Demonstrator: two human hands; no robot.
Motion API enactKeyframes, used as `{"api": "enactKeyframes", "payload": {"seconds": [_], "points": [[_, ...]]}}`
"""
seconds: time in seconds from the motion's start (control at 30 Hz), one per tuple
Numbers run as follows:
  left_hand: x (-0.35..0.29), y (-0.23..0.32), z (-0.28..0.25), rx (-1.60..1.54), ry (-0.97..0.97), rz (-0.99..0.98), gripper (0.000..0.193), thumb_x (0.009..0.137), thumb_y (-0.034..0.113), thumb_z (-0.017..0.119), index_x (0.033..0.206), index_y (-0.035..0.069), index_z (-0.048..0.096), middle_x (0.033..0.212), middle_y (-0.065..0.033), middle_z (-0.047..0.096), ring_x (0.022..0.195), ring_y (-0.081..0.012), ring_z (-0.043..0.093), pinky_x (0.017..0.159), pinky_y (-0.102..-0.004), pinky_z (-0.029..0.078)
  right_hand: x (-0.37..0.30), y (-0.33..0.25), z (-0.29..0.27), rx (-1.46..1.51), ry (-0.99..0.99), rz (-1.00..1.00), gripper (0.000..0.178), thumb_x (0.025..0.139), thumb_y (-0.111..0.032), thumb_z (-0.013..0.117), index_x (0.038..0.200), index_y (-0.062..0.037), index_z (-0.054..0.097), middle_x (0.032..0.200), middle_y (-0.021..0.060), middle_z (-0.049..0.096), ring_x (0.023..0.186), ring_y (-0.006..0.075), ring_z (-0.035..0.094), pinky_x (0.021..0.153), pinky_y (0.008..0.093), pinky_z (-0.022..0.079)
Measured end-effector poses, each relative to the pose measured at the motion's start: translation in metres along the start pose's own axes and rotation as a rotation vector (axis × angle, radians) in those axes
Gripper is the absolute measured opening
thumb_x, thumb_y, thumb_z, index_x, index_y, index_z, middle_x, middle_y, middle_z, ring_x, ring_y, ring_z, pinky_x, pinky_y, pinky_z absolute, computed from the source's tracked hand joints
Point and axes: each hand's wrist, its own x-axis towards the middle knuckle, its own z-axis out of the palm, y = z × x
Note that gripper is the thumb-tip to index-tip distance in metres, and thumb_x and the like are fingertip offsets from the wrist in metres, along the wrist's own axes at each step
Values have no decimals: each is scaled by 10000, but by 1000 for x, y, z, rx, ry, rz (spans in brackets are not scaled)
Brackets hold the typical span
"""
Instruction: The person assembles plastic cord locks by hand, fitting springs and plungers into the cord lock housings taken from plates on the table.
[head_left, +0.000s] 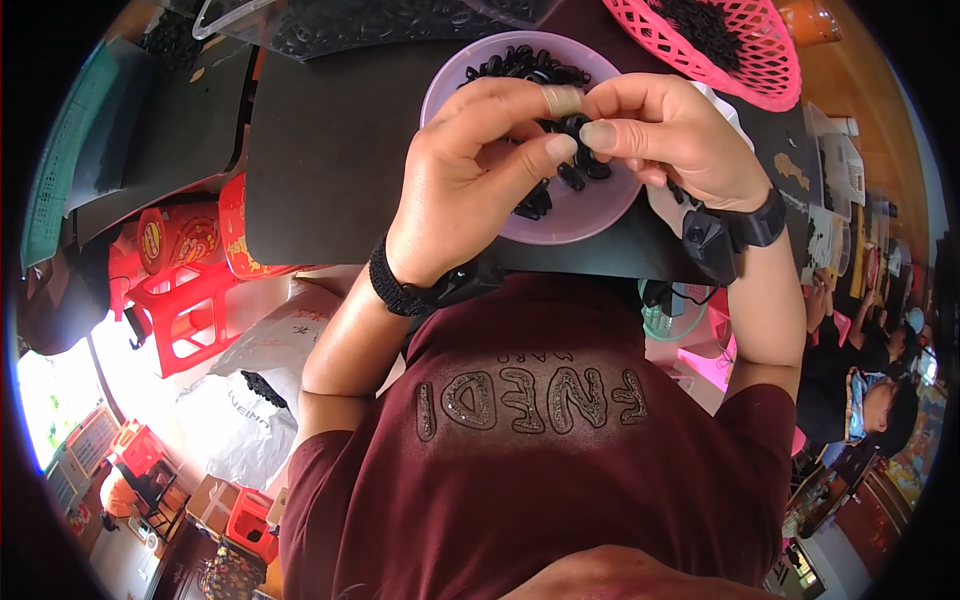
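Observation:
A pale purple bowl (618, 200) on the dark table holds many small glossy black parts (520, 66), some loop-shaped. Over it, my left hand (470, 165) and my right hand (680, 135) meet, thumbs and forefingers pinched close together. Between the fingertips is a small black ring-like part (572, 126), mostly covered, and its exact kind is unclear against the similar pieces behind. Tape wraps the left forefinger's tip. The remaining right fingers curl below the thumb, with a few dark pieces near them over a white sheet or bag (668, 205).
A pink lattice basket (780, 70) with black pieces stands at the back right. Behind the bowl is a clear tub (350, 30) of black parts. Red stools (180, 310) and a white sack (250, 400) are left of the table (320, 150); other people (870, 400) sit at the right.

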Motion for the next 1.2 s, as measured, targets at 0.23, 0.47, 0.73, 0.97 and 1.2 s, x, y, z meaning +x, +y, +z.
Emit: {"api": "enactKeyframes", "payload": {"seconds": [0.23,0.47,0.73,0.97,1.2], "points": [[2,4,-1,-182,89,-163,190,892,45,669,1055,-35,614,941,-65,655,785,-110,644,678,-234,562,10,12,7,-41,102,-18,226,892,-237,668,924,-16,698,760,40,643,508,86,519,456,216,397],[3,-2,-6,-161,167,-172,158,903,38,651,1026,-45,597,904,-82,656,730,-116,647,625,-240,565,19,32,16,-1393,198,-367,102,791,-101,602,801,-16,658,769,147,632,710,347,625,648,424,520],[3,-1,-4,-175,175,-185,156,904,34,646,1030,-46,599,904,-80,654,736,-116,645,628,-240,566,21,14,23,-1532,79,-237,83,765,-88,593,760,-16,633,747,168,622,721,353,634,630,447,525],[6,4,-10,298,38,-146,153,835,66,702,966,3,656,907,-97,667,715,-145,652,642,-281,541,22,18,18,-1526,57,-253,100,761,-104,599,788,-20,646,736,173,626,718,362,638,631,450,528],[9,8,-21,832,-218,96,250,774,63,694,1022,57,672,967,-106,637,805,-251,636,684,-328,513,30,18,15,-1506,31,-147,118,751,-118,608,805,-23,653,748,177,634,731,365,635,651,462,524]]}}
